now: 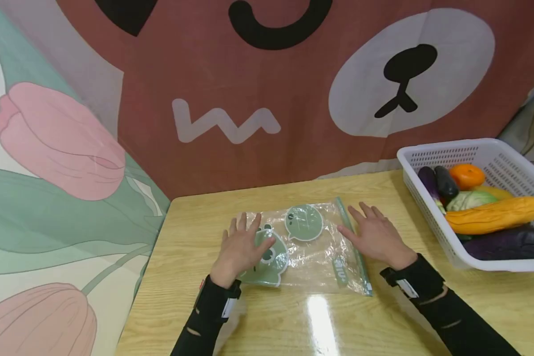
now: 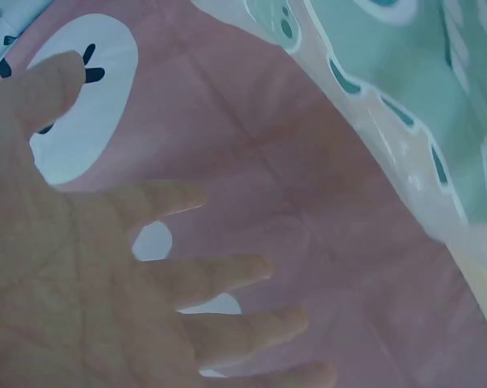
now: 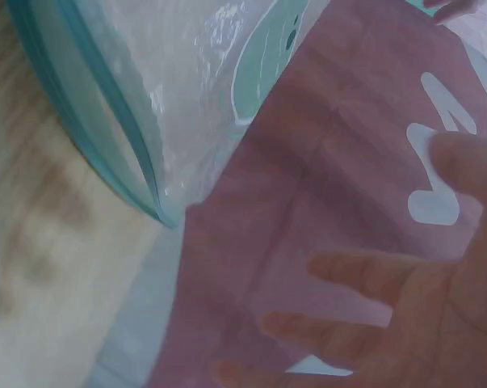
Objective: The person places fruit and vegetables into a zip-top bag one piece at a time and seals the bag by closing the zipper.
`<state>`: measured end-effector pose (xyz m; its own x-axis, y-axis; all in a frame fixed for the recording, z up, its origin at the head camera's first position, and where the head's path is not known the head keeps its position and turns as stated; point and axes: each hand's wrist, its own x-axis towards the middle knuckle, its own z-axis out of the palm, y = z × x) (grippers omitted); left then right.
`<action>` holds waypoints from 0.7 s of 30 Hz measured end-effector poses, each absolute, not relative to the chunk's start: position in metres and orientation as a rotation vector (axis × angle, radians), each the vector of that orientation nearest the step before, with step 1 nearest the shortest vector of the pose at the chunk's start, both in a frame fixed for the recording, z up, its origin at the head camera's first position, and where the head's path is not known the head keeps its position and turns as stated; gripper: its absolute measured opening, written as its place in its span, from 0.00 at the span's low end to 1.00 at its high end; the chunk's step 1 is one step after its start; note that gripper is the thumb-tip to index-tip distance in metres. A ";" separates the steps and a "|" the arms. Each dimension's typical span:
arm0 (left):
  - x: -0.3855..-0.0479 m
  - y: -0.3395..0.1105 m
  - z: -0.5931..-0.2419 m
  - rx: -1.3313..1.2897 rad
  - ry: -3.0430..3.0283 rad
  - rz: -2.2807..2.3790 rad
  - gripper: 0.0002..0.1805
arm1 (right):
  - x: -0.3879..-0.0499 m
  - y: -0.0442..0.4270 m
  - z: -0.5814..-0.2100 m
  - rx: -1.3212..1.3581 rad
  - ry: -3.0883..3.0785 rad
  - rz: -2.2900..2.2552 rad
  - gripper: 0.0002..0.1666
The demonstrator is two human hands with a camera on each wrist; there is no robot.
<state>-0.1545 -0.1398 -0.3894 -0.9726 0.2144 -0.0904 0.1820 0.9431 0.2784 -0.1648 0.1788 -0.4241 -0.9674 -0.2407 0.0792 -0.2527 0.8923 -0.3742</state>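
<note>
A clear zip bag (image 1: 311, 267) printed with green cartoon faces lies flat on the wooden table, its green zip edge (image 1: 355, 247) toward the right. Over the bag's left end is my left hand (image 1: 242, 249), fingers spread and straight, holding nothing. My right hand (image 1: 378, 235) is beside the zip edge, its fingers also spread, with nothing in it. In the left wrist view the left palm (image 2: 73, 275) faces the camera, and the bag (image 2: 405, 89) shows at upper right. The right wrist view shows the right fingers (image 3: 364, 275) apart from the bag's green zip (image 3: 90, 121).
On the right of the table (image 1: 182, 316) stands a white plastic basket (image 1: 431, 217). It holds eggplants (image 1: 507, 242), a long orange-yellow vegetable (image 1: 494, 215), an orange fruit (image 1: 467, 176) and a pale green cabbage-like one (image 1: 469, 200). A printed cloth (image 1: 249, 163) hangs behind the table.
</note>
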 end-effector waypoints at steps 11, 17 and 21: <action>-0.155 -0.115 -0.396 0.418 2.923 0.562 0.40 | -0.175 0.187 -0.445 0.267 -3.110 0.866 0.42; -0.156 -0.100 -0.396 0.403 2.861 0.559 0.43 | -0.183 0.189 -0.457 0.258 -3.200 0.996 0.43; -0.157 -0.086 -0.402 0.419 2.810 0.551 0.46 | -0.185 0.189 -0.466 0.244 -3.227 1.044 0.32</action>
